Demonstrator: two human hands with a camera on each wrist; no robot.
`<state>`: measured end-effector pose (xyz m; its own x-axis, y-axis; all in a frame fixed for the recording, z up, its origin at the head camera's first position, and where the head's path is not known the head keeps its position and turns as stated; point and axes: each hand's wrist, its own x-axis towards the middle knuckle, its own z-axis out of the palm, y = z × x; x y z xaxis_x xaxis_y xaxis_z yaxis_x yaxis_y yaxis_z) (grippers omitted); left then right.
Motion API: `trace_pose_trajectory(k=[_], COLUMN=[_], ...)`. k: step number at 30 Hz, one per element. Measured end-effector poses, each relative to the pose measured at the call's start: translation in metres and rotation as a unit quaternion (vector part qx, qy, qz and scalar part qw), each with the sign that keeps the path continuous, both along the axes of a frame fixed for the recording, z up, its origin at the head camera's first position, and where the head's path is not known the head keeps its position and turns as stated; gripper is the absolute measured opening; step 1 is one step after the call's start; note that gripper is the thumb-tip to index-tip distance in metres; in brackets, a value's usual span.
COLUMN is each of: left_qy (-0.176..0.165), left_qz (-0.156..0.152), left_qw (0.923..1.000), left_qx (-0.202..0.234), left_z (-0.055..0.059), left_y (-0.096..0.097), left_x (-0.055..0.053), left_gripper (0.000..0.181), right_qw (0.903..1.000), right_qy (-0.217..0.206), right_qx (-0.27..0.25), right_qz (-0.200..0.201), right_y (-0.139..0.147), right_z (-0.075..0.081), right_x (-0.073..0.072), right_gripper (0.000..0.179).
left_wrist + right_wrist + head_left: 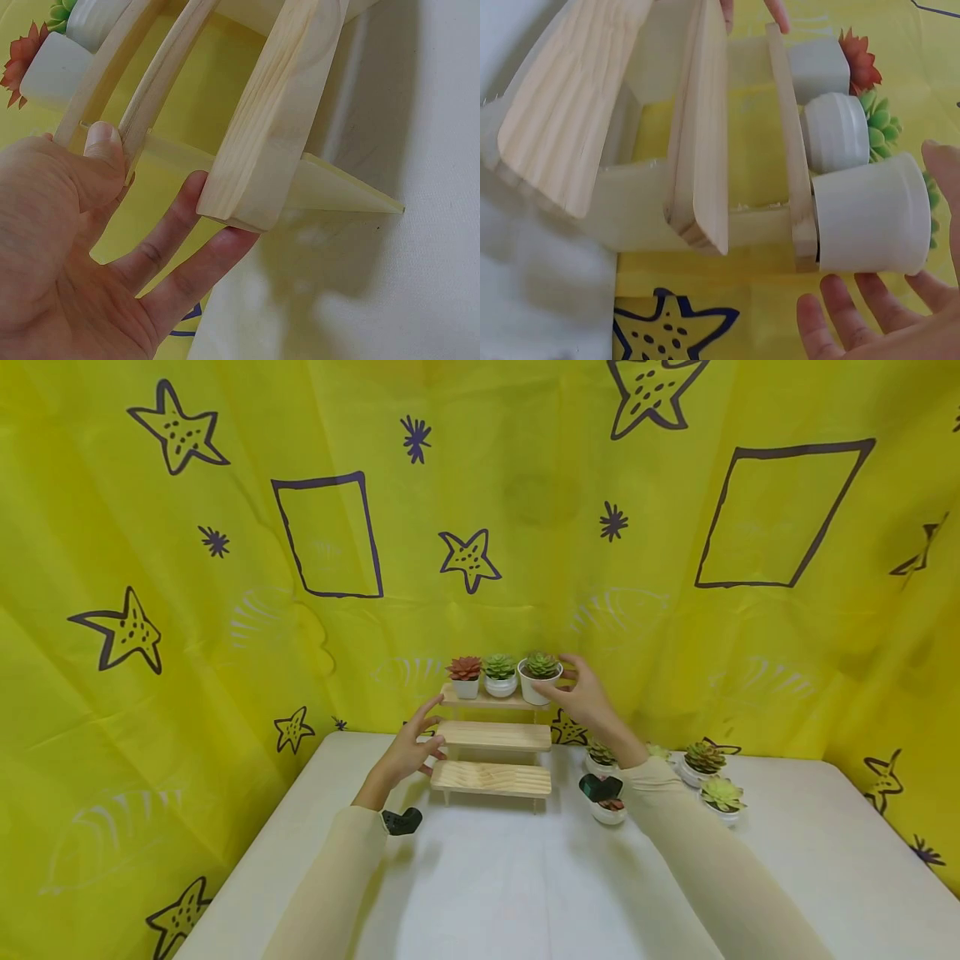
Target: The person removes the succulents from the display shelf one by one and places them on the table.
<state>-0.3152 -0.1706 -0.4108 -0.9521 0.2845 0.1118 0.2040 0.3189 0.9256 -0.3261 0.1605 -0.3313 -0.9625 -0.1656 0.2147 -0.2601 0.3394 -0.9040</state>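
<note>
Fingers of the left hand point(405, 750) spread, not clenched, at the left end of the three-tier wooden stand point(491, 777), thumb on the middle board, fingertips touching the lowest; reads as steadying; top board carries three pots in a row: red succulent point(465, 668) at left, green succulent point(499, 667) in a rounded pot between, tapered white pot point(871, 216) at the right end, upright on the board; right hand point(588, 697) has thumb and spread fingers around that last pot, loose rather than clamped; can't tell how much contact there is; I'd call the top row done bar letting that pot go; middle and bottom boards carry no pots; farther right on the table point(480, 877), at least five more potted succulents point(702, 760), some partly behind the sleeve point(667, 818); three up, under half loaded by my read.
</note>
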Motion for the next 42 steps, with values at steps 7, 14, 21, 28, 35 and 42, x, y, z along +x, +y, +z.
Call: trace_pose_trajectory(k=[7,14,21,28,35,42], left_qy=[-0.001,-0.004,0.002,0.004,0.006,0.004], left_qz=[-0.004,0.000,-0.001,-0.003,0.006,0.000], left_qw=[1.0000,1.0000,1.0000,1.0000,0.9999,1.0000], left_qx=[0.001,0.002,0.001,-0.001,-0.007,-0.006], left_z=[0.000,0.001,0.001,0.000,0.001,0.003], left_y=[0.000,0.000,0.000,0.000,0.003,0.001], left_x=[0.000,0.001,0.001,0.000,0.001,0.002], left_gripper=[0.075,0.075,0.075,0.075,0.075,0.074], right_qw=[0.9994,0.9983,0.9981,0.9982,0.9978,0.9976], right_qy=[-0.022,-0.020,-0.017,-0.013,-0.009,-0.015], right_qx=[-0.010,-0.010,-0.008,-0.007,0.005,0.018], right_qz=[-0.026,-0.054,-0.058,-0.059,-0.066,-0.065], right_y=[-0.008,-0.014,-0.016,-0.016,-0.015,-0.013], right_z=[0.000,-0.001,-0.001,-0.002,-0.001,0.003], right_x=[-0.001,-0.004,-0.003,-0.004,-0.004,-0.002], right_gripper=[0.090,0.089,0.086,0.084,0.084,0.082])
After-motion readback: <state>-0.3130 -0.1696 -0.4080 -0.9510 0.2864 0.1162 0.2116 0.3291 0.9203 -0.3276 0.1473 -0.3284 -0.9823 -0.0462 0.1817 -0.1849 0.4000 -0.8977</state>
